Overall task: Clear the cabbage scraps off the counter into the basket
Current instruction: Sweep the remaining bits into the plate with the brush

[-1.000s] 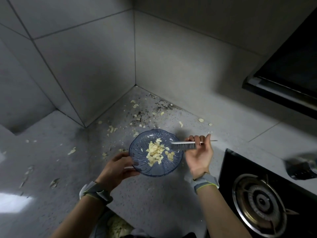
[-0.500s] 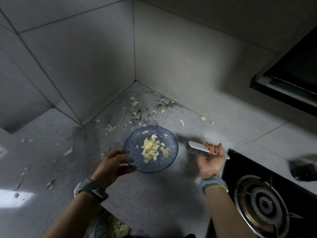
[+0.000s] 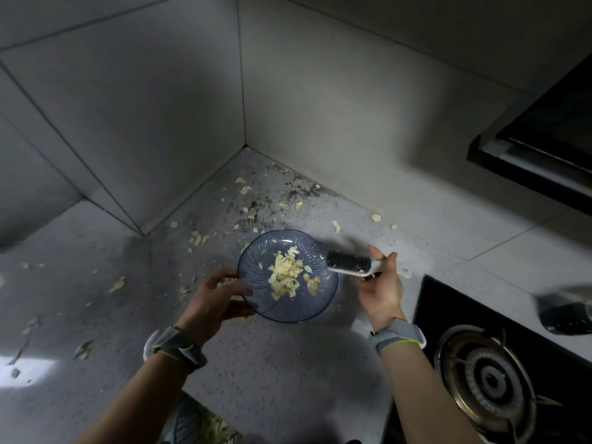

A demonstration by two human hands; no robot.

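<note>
Many pale scraps [image 3: 199, 239] lie loose on the counter [image 3: 288, 363], toward the corner and off to the left, beyond both hands. The left hand [image 3: 214, 296] grips the left rim of a blue plate [image 3: 288, 310] carrying a heap [image 3: 285, 274] of them, while the right hand [image 3: 381, 290] curls round a brush [image 3: 347, 262] whose dark bristles sit at the plate's right rim. Part of the basket [image 3: 189, 424] shows at the bottom edge, beside the left forearm.

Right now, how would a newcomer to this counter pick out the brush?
From the gas burner at lower right, look left: the right hand grips a brush. Its dark bristles on a white back sit at the right rim of the blue dish, unlike the pale scraps around.
</note>
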